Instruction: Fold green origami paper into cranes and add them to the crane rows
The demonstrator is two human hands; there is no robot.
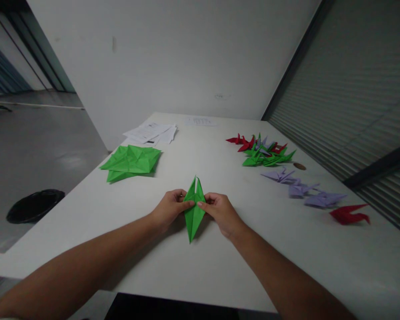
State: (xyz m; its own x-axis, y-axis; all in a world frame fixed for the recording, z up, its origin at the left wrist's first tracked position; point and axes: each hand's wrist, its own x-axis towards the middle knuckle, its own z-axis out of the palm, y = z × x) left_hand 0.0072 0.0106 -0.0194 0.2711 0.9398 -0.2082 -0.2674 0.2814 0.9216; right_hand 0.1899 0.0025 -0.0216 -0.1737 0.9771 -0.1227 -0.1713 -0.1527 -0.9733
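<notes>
A green folded paper diamond (194,218), slit at its top into two points, is held upright between my hands just above the table. My left hand (173,205) pinches its left edge, thumb across the front and fingers behind. On the opposite edge my right hand (220,211) grips the same way, its thumb close to the other thumb near the middle. The fingers behind the paper are partly hidden. To the left lies a stack of creased green paper sheets (133,160).
A pile of red, green and lilac paper cranes (266,153) sits at the back right. Nearer are several lilac cranes (323,199), a red crane (348,215) and a brown disc (299,166). Printed papers (150,132) lie at the back left. A black bin (35,206) stands beside the table.
</notes>
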